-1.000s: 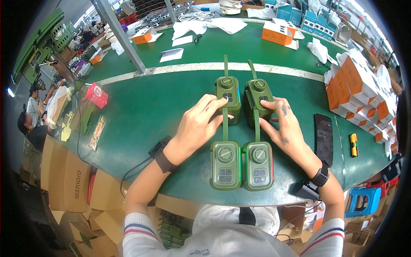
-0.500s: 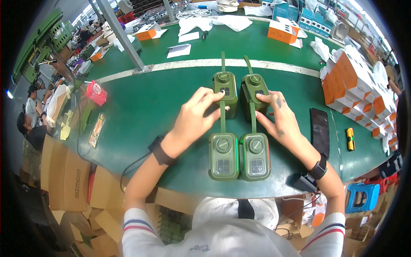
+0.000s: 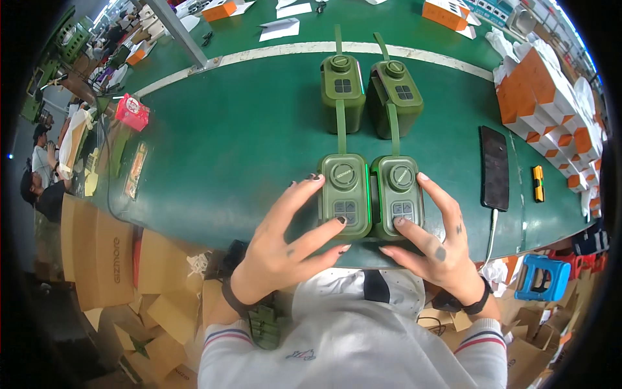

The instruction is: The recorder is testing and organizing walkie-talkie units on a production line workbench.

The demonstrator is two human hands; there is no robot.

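Several olive-green portable speakers with a round knob, button pad and strap stand on the green table. At the near left speaker (image 3: pixel 345 194), my left hand (image 3: pixel 275 253) has its fingers spread. One fingertip touches the left side, another rests on the buttons, and a third lies by the near edge. My right hand (image 3: pixel 440 243) is likewise spread at the near right speaker (image 3: pixel 402 191), one finger on its buttons and another along its right side. A green light strip glows on the near left speaker. Behind them stand the far left speaker (image 3: pixel 341 94) and far right speaker (image 3: pixel 400 104), untouched.
A black phone (image 3: pixel 495 168) with a white cable lies at right, beside a yellow-and-black small tool (image 3: pixel 538 184). Orange-and-white boxes (image 3: pixel 538 97) are stacked beyond. A red packet (image 3: pixel 132 113) sits at left near a metal post (image 3: pixel 178 35). Cardboard cartons (image 3: pixel 103 253) stand lower left.
Both hands have left the far pair of speakers and come nearer, onto the near pair's buttons. The view has tilted downward. The red light on the near right speaker no longer shows.
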